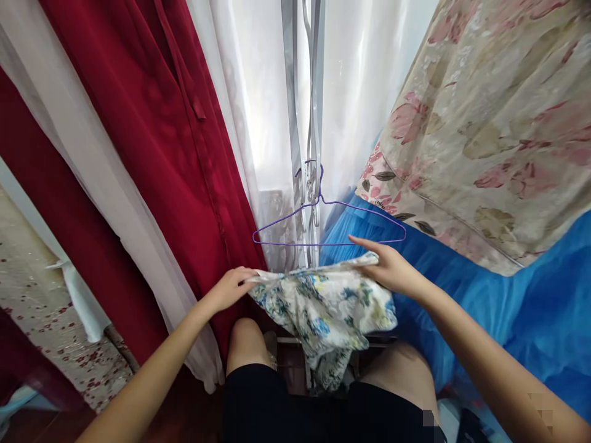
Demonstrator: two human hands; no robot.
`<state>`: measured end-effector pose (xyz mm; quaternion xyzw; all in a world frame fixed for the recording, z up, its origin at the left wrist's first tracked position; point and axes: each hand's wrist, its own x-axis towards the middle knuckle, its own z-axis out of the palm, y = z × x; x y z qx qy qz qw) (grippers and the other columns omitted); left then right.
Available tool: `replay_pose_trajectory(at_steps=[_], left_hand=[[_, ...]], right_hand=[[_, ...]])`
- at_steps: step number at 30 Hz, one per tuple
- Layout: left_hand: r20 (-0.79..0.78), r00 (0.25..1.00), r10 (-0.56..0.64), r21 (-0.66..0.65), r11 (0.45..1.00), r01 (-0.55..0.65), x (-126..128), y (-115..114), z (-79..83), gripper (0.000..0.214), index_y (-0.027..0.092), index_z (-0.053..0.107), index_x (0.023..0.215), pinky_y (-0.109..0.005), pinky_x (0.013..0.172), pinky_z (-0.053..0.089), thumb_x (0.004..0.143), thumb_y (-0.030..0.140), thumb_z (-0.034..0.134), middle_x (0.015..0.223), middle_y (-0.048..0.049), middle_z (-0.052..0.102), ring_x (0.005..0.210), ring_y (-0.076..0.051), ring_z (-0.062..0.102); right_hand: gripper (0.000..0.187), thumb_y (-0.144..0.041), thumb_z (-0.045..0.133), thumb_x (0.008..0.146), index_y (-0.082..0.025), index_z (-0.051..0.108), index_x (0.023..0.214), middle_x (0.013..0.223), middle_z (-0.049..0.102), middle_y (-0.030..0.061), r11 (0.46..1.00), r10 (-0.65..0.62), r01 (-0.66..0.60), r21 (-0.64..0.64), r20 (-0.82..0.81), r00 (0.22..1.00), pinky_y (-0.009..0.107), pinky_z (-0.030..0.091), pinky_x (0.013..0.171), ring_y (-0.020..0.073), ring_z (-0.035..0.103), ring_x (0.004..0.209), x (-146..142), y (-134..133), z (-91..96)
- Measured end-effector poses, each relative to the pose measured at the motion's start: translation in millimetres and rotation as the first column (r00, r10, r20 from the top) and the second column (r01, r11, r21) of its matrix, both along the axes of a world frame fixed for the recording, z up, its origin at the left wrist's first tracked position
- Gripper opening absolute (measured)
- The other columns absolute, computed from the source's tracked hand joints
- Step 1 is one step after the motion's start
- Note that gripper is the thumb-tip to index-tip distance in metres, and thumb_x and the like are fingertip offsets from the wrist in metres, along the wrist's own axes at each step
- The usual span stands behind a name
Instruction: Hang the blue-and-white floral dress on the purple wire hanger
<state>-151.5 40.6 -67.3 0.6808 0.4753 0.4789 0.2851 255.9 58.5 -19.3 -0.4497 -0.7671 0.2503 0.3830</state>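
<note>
A white garment (323, 314) with blue and green flowers hangs stretched between my two hands, above my knees. My left hand (228, 289) pinches its left top edge, fingers closed. My right hand (390, 267) grips its right top edge, with the index finger stretched out toward the bottom bar of a purple wire hanger (330, 227). The hanger hangs by its hook on a metal window grille (310, 123), just above and behind the garment.
A dark red curtain (152, 154) and sheer white curtains (249, 111) hang at the left and centre. Blue netting (508, 307) and a beige flowered cloth (498, 123) fill the right. My bare knees and black shorts (272, 400) are below.
</note>
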Motion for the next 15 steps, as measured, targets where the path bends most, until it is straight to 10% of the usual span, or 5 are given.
replay_pose_trajectory(at_steps=[8, 15], left_hand=[[-0.353, 0.934, 0.06, 0.301, 0.952, 0.052, -20.7, 54.8, 58.1, 0.016, 0.022, 0.079, 0.087, -0.047, 0.109, 0.041, 0.082, 0.032, 0.067, 0.126, -0.0123, 0.071, 0.118, -0.033, 0.061], [-0.512, 0.857, 0.055, 0.42, 0.887, 0.194, 46.4, 48.4, 97.4, 0.016, 0.019, 0.066, 0.095, -0.039, 0.101, 0.045, 0.086, 0.019, 0.054, 0.116, -0.0089, 0.068, 0.111, -0.025, 0.061]], right_hand=[[0.026, -0.028, 0.059, 0.09, -0.013, 0.079, 0.087, 0.08, 0.079, 0.0121, 0.986, -0.138, 0.124, 0.113, 0.129, 0.982, 0.03, 0.047, 0.068, 0.0283, 0.072, 0.078, -36.2, 53.7, -30.4], [0.025, -0.022, 0.054, 0.089, -0.018, 0.079, 0.093, 0.084, 0.078, 0.0066, 0.994, -0.019, 0.006, 0.108, 0.124, 0.992, 0.028, 0.046, 0.067, 0.0238, 0.071, 0.076, -41.3, 30.0, -38.0]])
